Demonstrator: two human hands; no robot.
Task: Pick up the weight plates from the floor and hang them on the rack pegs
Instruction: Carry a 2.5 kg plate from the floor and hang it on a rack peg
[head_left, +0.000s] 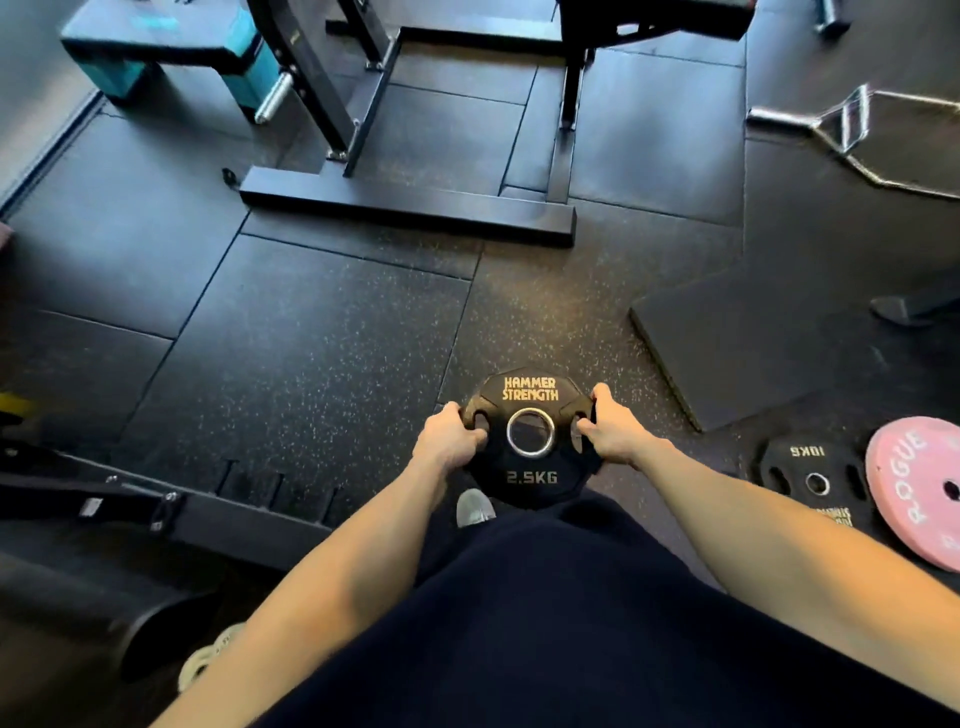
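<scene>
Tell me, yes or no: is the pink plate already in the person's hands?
No. Both the left hand and right hand grip the black 2.5KG plate; the pink plate lies on the floor.

Left hand (448, 441) and right hand (615, 431) grip the 2.5kg plate (530, 467) by its edges.

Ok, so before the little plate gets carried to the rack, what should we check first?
1. Left hand grips a slot of the 2.5KG plate: ok.
2. Right hand grips the opposite slot: ok.
3. Plate's centre hole is open, ready for a peg: ok.
4. A free silver peg shows on the black frame ahead: ok, though whether the plate fits it, cannot tell.
5. Floor ahead: the frame's base bar and a raised mat lie on the way: not ok, step carefully.
6. More plates remain on the floor, the 10KG plate and the pink plate: not ok, task unfinished.
</scene>
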